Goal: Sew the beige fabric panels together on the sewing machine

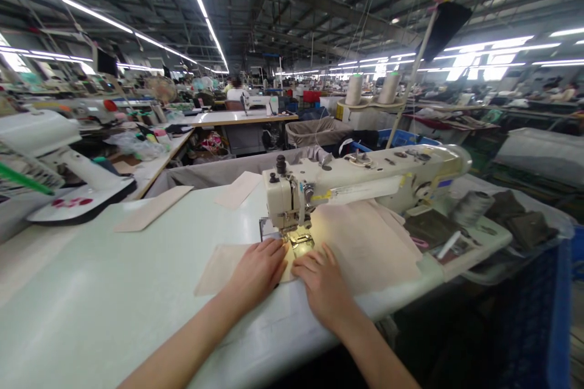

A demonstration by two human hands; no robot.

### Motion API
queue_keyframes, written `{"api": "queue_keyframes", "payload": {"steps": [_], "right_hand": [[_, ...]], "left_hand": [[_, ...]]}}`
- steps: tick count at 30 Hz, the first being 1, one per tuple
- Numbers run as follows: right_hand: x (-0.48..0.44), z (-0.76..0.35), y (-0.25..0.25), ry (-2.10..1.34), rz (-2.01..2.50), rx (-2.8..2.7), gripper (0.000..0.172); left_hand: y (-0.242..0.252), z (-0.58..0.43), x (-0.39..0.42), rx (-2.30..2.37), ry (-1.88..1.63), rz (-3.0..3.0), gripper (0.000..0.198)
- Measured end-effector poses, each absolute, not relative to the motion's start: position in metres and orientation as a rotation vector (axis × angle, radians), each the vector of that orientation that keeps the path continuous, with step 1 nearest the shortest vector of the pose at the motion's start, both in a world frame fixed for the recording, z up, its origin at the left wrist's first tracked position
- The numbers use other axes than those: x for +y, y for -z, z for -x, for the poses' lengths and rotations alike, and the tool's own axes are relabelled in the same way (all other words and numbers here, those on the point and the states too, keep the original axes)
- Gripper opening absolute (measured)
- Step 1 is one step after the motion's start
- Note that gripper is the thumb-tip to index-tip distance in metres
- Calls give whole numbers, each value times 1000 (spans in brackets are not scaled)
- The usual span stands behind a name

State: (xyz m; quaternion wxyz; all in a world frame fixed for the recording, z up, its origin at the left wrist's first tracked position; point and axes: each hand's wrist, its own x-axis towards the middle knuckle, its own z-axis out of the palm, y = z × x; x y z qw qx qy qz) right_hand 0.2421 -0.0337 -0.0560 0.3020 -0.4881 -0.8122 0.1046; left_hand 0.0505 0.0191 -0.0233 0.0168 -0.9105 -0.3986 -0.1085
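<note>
My left hand rests on a beige fabric piece, fingers together and closed at its right end, just in front of the needle area. My right hand is on the other side, its fingertips bent down at the same piece's edge, one finger lifted apart. Between the hands, a lamp lights the metal needle plate of the white sewing machine. The fingertips partly hide the cloth under the presser foot. Right of my right hand, larger beige fabric panels lie under the machine arm.
Two loose beige pieces lie at the back of the pale table. A white fan stands at left. Thread cones sit on a stand behind. Dark cloth, a grey spool and a blue crate are at right.
</note>
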Motion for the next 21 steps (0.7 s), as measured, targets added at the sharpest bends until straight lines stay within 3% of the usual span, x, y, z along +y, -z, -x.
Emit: {"api": "queue_keyframes", "payload": {"steps": [9,21], "right_hand": [[-30,-240,51,-254,1329,-2191,25],[-48,-243,58,-193,1353,-2245,38]], "left_hand": [[28,-44,26,-1187,420,2812,28],[31,-45,-18,-936,409,2882,24]]}}
